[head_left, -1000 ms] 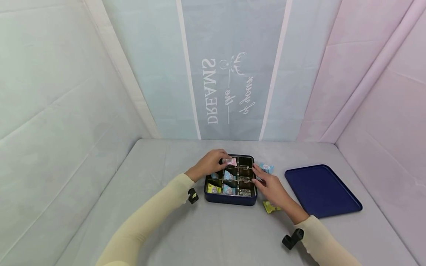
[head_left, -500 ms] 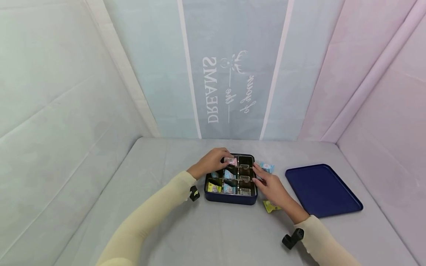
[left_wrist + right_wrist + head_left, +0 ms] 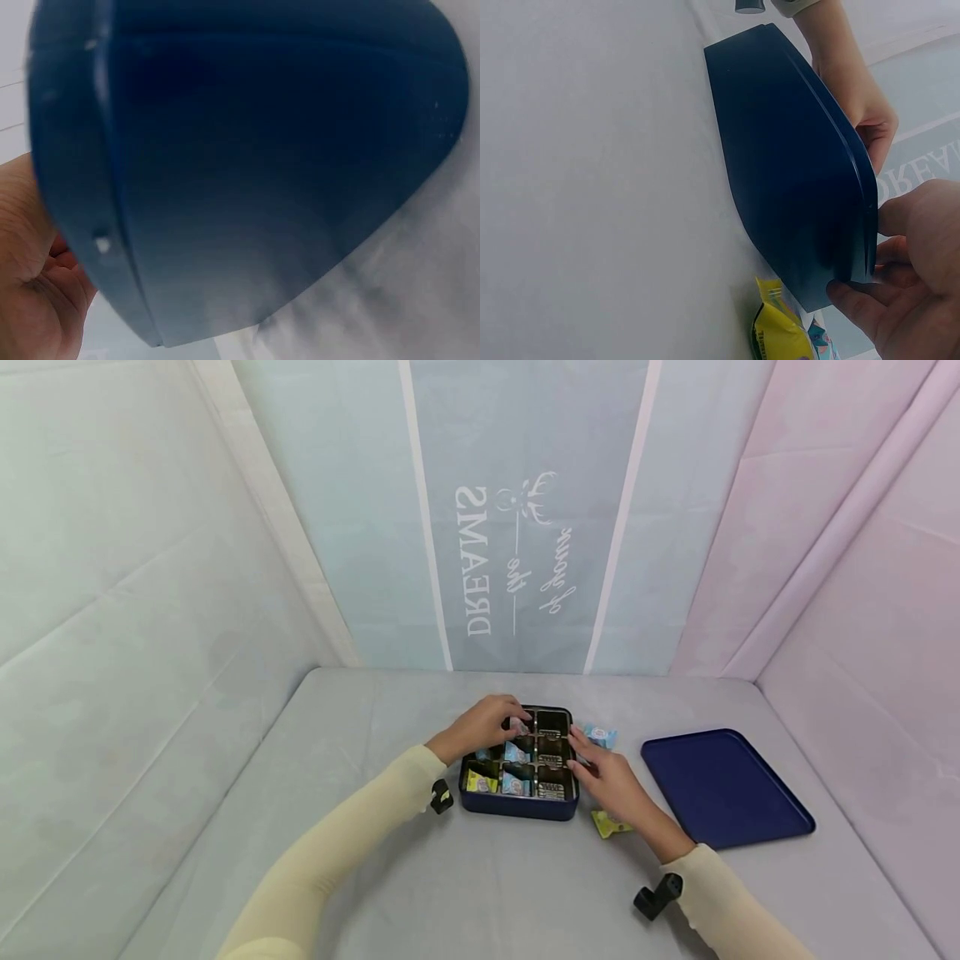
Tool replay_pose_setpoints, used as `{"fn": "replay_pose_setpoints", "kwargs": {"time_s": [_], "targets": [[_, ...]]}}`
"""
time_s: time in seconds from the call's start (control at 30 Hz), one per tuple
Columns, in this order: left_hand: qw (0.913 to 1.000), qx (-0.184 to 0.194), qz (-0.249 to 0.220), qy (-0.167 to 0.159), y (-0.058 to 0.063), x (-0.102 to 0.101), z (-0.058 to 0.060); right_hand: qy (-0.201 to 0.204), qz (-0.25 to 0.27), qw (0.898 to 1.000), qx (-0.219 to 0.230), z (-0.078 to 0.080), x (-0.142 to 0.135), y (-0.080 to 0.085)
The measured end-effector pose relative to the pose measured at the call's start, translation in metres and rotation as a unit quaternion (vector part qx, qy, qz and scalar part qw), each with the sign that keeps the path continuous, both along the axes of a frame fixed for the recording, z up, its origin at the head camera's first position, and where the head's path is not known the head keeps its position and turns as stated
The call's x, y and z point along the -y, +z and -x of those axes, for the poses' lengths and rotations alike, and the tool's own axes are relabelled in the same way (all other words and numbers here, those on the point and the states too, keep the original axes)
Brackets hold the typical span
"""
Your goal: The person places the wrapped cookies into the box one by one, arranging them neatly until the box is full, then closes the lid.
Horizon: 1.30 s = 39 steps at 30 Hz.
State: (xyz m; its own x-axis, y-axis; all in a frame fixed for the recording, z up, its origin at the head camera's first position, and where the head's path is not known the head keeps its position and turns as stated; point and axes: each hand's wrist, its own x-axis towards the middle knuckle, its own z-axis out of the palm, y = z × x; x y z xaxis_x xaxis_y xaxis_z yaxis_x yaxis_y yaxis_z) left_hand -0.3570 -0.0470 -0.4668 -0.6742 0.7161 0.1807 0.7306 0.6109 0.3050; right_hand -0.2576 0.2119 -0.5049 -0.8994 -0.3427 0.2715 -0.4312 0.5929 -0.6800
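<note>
A dark blue box (image 3: pixel 517 807) with a divided tray inside stands on the grey table. My left hand (image 3: pixel 480 725) reaches over its back left, thumb and fingers pinching a small pink wrapped candy (image 3: pixel 518 725) down in the back middle compartment. Blue candies (image 3: pixel 517 784) lie in the middle column, and a yellow one (image 3: pixel 482 783) sits front left. The right column holds no candy. My right hand (image 3: pixel 613 783) grips the box's right side; in the right wrist view its thumb (image 3: pixel 855 304) presses the wall. The box wall (image 3: pixel 285 165) fills most of the left wrist view, hiding the left fingertips.
A flat blue lid (image 3: pixel 727 789) lies on the table at the right. Beside the box, partly under the right hand, are a blue candy (image 3: pixel 602 737) and a yellow candy (image 3: pixel 611 825). Fabric walls (image 3: pixel 525 527) enclose the table at the back and sides.
The pink candy has gone lower into the back middle compartment, with the left fingers shifting slightly right over it. The right hand keeps its place on the box.
</note>
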Motion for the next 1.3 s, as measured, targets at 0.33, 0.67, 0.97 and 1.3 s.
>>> {"fn": "replay_pose_setpoints", "kwargs": {"time_s": [0.33, 0.67, 0.97, 1.3], "targets": [[1.0, 0.0, 0.003, -0.007, 0.001, -0.004, 0.0, 0.002, -0.001, 1.0, -0.003, 0.003, -0.001, 0.001], [0.9998, 0.0, 0.013, -0.016, 0.001, -0.002, -0.006, 0.007, 0.008, 1.0, -0.005, 0.0, 0.0, -0.002], [0.9998, -0.018, -0.001, -0.002, 0.008, 0.011, -0.008, 0.002, 0.005, 1.0, 0.007, -0.001, -0.001, -0.002], [0.9901, -0.012, -0.124, 0.065, 0.012, 0.037, -0.018, -0.002, 0.005, 1.0, 0.006, -0.001, 0.0, -0.003]]}}
